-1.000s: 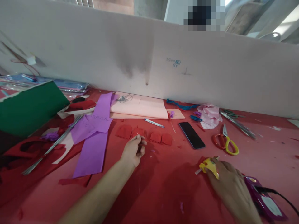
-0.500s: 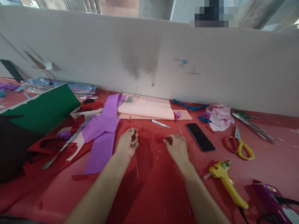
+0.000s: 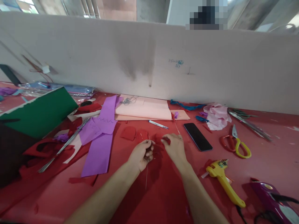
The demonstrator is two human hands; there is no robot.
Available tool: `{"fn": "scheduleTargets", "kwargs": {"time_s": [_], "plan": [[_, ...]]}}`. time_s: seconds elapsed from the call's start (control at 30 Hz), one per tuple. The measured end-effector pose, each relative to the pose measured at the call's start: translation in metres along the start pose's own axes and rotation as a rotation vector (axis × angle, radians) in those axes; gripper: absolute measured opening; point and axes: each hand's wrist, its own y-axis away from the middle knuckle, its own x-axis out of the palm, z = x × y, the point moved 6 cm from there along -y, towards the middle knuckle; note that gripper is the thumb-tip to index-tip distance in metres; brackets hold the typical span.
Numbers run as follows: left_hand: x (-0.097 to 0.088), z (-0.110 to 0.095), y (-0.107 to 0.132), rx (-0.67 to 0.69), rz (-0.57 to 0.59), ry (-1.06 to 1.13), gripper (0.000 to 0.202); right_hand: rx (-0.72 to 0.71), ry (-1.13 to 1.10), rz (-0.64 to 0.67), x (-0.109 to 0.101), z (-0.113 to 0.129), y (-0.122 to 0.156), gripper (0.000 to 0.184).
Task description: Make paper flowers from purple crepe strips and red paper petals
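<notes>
In the head view, my left hand (image 3: 140,154) is closed around a thin wire (image 3: 146,179), which hangs down below the fingers. My right hand (image 3: 175,148) pinches the edge of a small red paper piece (image 3: 158,138), just right of my left fingertips. The two hands are close but apart. A rounded red petal-shaped piece (image 3: 128,133) lies on the table left of them. Beyond my left fingers lies another red piece (image 3: 142,135), partly overlapped by the hand.
Purple paper (image 3: 98,155) lies to the left, near a bundle of wires (image 3: 66,144) and a green board (image 3: 42,113). On the right are a phone (image 3: 198,137), scissors (image 3: 235,144), a yellow glue gun (image 3: 225,182) and a purple device (image 3: 272,199). A pen (image 3: 158,124) lies behind the hands.
My left hand has moved right with the wire, closer to my right hand. Two red pieces it partly covered now show more. My right hand stays at its red piece.
</notes>
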Motion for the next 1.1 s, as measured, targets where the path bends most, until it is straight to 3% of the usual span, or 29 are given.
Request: {"fn": "scheduleTargets", "kwargs": {"time_s": [0.17,0.27,0.47,0.6,0.8,1.1], "plan": [[0.0,0.01,-0.002,-0.036,0.008,-0.027,0.012,-0.008,0.001,0.016,0.011,0.007,0.001,0.011],[-0.001,0.011,-0.003,-0.038,0.01,-0.03,0.014,-0.003,-0.013,0.012,0.006,0.006,-0.002,0.013],[0.0,0.01,-0.006,-0.027,0.029,-0.029,0.015,0.134,-0.007,-0.068,-0.034,-0.036,-0.006,0.017],[0.002,0.012,-0.006,-0.024,0.043,-0.042,0.018,0.176,0.027,-0.023,-0.032,-0.053,0.001,0.008],[0.006,0.014,-0.003,-0.034,0.079,-0.076,0.019,0.162,0.11,0.033,-0.012,-0.05,0.006,0.011],[0.01,0.015,0.0,-0.051,0.111,-0.086,0.018,0.045,0.16,0.097,-0.023,-0.041,0.002,0.016]]}}
